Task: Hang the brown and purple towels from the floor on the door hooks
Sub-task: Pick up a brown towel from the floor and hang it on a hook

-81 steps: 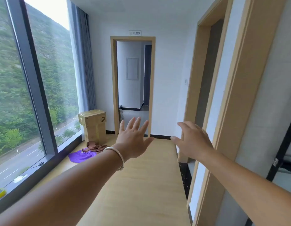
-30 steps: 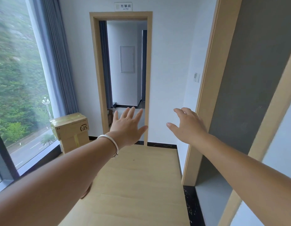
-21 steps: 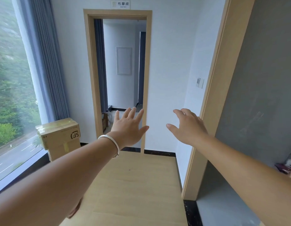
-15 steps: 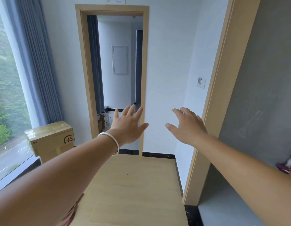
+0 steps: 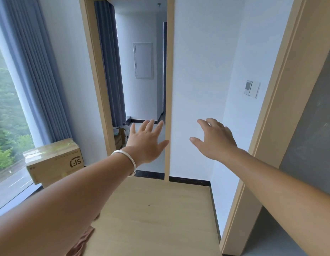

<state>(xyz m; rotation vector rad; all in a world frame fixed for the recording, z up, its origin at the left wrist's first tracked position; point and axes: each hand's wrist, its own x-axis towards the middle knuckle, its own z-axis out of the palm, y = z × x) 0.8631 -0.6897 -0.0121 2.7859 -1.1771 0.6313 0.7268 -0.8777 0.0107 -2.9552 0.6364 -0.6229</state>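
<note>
Left hand (image 5: pixel 145 143) and right hand (image 5: pixel 214 139), mid-frame, reach forward with fingers spread wide, each grip empty. A strip of brown towel (image 5: pixel 81 241) lies on the floor (image 5: pixel 156 218), lower left, beneath the left forearm; a cardboard box (image 5: pixel 53 161) stands at the left.

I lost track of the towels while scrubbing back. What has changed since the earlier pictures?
The view has closed in on the doorway. The purple towel is now out of view; only a strip of brown towel shows under the left forearm. Left hand and right hand remain outstretched, open and empty.
</note>
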